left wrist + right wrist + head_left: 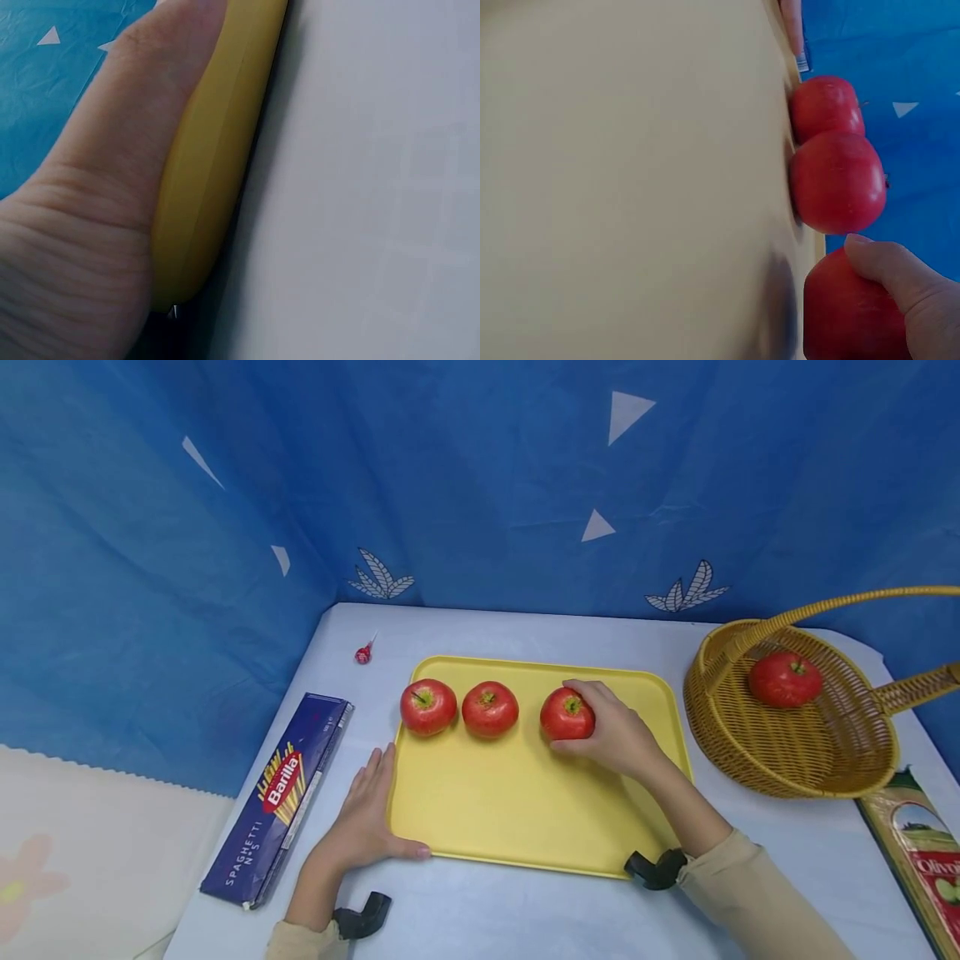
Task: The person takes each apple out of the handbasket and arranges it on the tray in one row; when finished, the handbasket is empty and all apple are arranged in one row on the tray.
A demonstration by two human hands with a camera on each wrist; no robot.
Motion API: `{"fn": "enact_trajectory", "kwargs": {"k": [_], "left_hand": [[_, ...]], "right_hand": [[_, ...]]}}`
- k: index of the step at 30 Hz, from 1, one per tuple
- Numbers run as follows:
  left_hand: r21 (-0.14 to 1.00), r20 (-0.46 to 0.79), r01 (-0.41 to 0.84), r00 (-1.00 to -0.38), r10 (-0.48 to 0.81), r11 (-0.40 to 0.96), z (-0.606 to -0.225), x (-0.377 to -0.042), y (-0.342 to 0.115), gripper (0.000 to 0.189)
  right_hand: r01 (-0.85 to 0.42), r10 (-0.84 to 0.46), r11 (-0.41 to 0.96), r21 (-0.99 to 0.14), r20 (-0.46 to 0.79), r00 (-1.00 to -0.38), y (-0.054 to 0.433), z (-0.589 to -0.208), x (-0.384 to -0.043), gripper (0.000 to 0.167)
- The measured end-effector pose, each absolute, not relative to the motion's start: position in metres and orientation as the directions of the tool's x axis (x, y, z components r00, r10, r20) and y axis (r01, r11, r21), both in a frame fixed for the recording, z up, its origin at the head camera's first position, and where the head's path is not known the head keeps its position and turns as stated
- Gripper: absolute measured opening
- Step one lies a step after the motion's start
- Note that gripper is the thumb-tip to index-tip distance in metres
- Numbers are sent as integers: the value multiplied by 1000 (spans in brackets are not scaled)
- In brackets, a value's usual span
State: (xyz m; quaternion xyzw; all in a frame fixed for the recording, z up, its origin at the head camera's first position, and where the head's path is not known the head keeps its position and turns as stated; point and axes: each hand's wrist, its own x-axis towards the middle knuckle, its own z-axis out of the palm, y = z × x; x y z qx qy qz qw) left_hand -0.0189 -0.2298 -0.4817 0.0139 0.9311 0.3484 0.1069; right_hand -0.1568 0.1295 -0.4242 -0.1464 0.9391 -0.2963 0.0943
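Note:
My right hand grips a red apple over the yellow tray, thumb on the near side and fingers on the far side. In the right wrist view the thumb presses on this apple; whether it touches the tray I cannot tell. Two more red apples, one at the left and one beside it, sit on the tray's far left part. With fingers extended, my left hand rests against the tray's near left corner. In the left wrist view its thumb lies along the tray's yellow rim.
Right of the tray stands a wicker basket with a raised handle, holding one red apple. A blue spaghetti box lies at the left, a red-wrapped lollipop behind it. An olive-labelled packet lies partly under the basket.

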Motion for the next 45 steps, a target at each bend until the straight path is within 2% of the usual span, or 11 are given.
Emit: {"fn": "enact_trajectory", "kwargs": {"k": [14, 29, 37, 40, 45], "left_hand": [[643, -191, -46, -976, 102, 764, -482, -19, -230, 157], [647, -190, -38, -975, 113, 761, -480, -19, -231, 159], [645, -189, -33, -975, 118, 763, -480, -19, -230, 160], [643, -191, -35, -975, 116, 765, -480, -19, -229, 159], [644, -188, -34, -975, 115, 764, -479, -19, -229, 159]], "right_hand": [[-221, -352, 798, -561, -135, -926, 124, -429, -157, 96], [-177, -330, 755, -631, -133, -935, 115, -433, -158, 96], [-202, -336, 778, -595, -122, -934, 123, -429, -151, 111], [-234, -335, 777, -584, -69, -940, 134, -423, -143, 106], [-271, -303, 738, -619, 55, -951, 159, -408, -124, 87]]}}
